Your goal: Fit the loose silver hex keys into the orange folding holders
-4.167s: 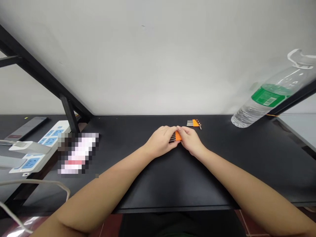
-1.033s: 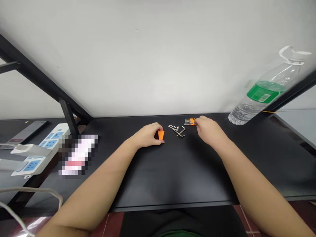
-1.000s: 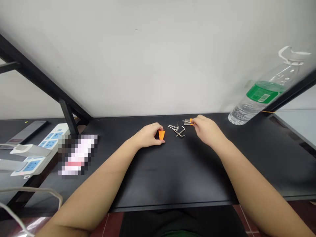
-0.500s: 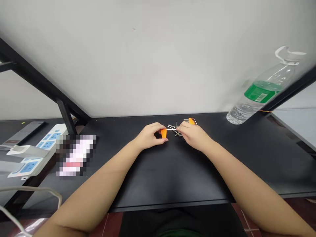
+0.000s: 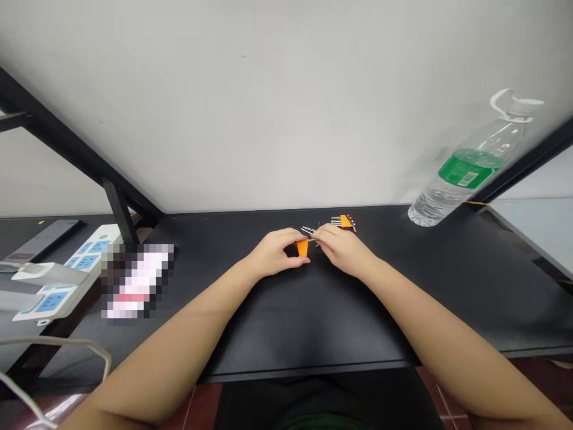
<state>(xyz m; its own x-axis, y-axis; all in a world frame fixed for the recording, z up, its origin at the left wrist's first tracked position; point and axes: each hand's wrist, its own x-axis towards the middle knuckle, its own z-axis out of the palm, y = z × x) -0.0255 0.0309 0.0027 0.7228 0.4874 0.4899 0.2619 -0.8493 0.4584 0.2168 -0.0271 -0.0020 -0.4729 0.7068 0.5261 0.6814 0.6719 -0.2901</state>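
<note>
on the black table [image 5: 313,334], the left hand [image 5: 276,254] pinches an orange holder [image 5: 302,248] between thumb and fingers; the right hand [image 5: 341,248] holds a thin metal key [image 5: 312,240] at the holder's edge. just behind lie loose keys [image 5: 307,230]; farther, a second orange holder [image 5: 344,221] with keys.

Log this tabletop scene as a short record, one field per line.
Left hand: holding a small orange wedge-shaped holder
Right hand: pinching a slim metal key at that holder's edge
Loose: silver metal keys just beyond the hands
Farther back: second orange holder carrying bent metal keys
Right side: clear plastic bottle, green label
Surface: black tabletop
</note>
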